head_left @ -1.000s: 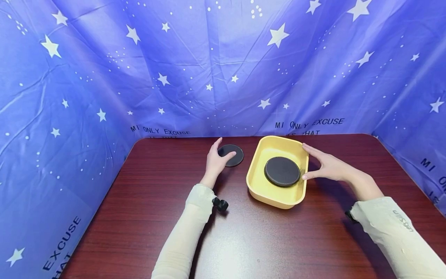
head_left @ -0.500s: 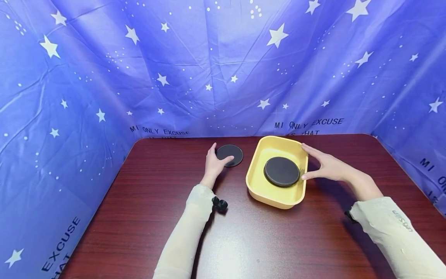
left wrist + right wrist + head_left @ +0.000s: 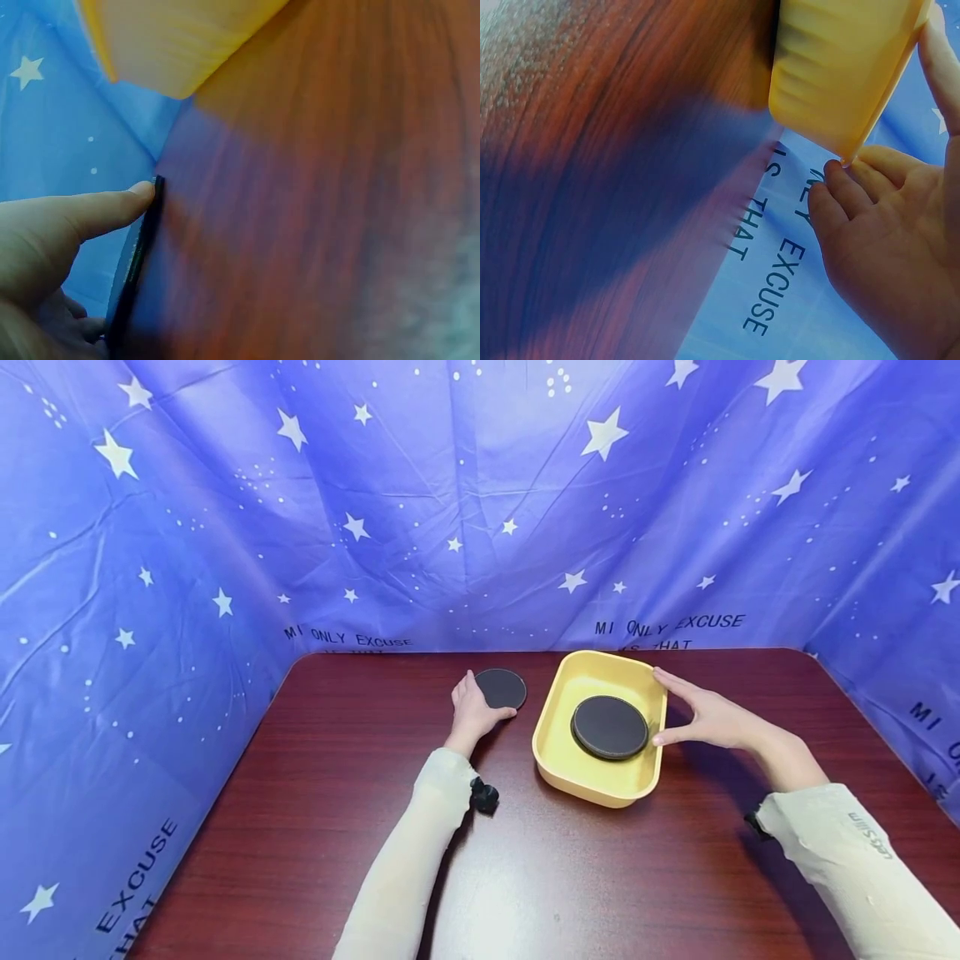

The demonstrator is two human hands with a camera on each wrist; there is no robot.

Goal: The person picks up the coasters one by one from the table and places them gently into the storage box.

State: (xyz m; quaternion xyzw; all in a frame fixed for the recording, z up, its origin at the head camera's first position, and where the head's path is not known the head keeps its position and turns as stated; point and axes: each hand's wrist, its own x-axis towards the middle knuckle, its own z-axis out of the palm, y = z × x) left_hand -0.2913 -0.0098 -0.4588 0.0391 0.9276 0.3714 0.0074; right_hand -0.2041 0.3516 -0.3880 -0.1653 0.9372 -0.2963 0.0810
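A round black coaster [image 3: 504, 688] lies on the table left of a yellow rectangular bin [image 3: 555, 760]. My left hand [image 3: 474, 708] grips the coaster by its edge, thumb at the near side and fingers at the left side. In the left wrist view the thumb [image 3: 112, 210] sits against the thin edge of that coaster. Inside the bin rests another dark round coaster [image 3: 610, 727], thicker at its side. My right hand [image 3: 708, 717] touches the bin's right rim with thumb and fingers spread, fingertips near the far right corner.
A glossy dark red-brown table [image 3: 570, 877] carries everything. Behind it and along both sides hangs a blue curtain [image 3: 420, 502] with white stars. Black camera mounts [image 3: 484, 795] sit at the wrists.
My left hand has shifted a little right; its thumb went from over the coaster to its near edge, and its fingers drew in. My right hand stays at the bin's rim.
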